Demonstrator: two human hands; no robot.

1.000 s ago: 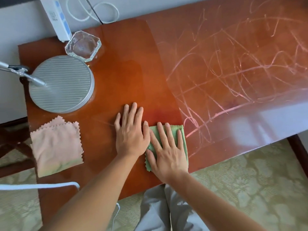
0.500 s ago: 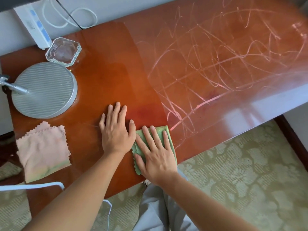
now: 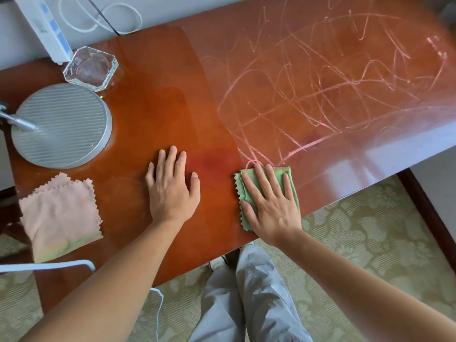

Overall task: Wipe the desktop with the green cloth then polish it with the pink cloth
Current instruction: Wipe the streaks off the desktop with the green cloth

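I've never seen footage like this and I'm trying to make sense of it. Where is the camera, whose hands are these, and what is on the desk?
There is no machine here: a person wears one camera on the head, looking down at their own hands. The left hand lies flat on the bare wooden desktop, holding nothing. The right hand presses flat on the green cloth near the front edge, beside pale scribbled marks that cover the desk's right part. A folded pink cloth waits at the left. Behind it stand a round ribbed metal base, a glass dish and a white box. Below, you see the person's grey trousers.
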